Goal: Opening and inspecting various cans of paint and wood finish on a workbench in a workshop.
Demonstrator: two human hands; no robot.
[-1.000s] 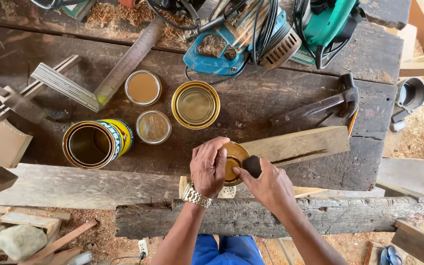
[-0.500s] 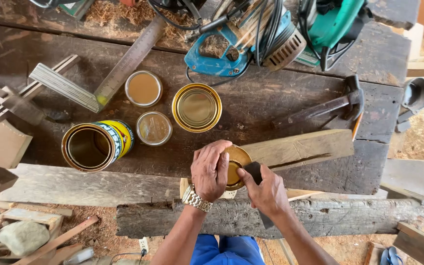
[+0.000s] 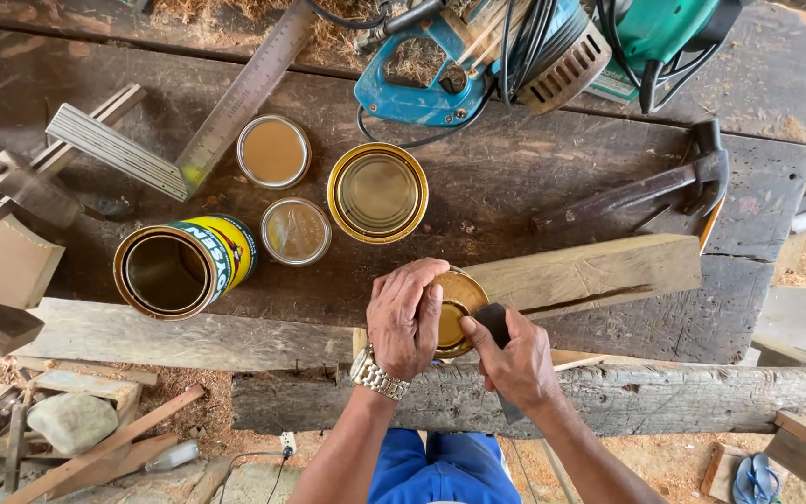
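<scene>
Now the left hand (image 3: 406,320) is gripping a small tin (image 3: 459,313) at the bench's (image 3: 515,196) near edge, beside a plank (image 3: 590,273), while the right hand (image 3: 513,359) is pinching a dark tool (image 3: 494,322) against its rim.

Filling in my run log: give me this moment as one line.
left hand: grips small open tin | right hand: holds dark tool at tin rim | nearby: wood beam, hammer, larger open can

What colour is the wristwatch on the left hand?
Silver metal wristwatch, on the left hand; head view.
</scene>
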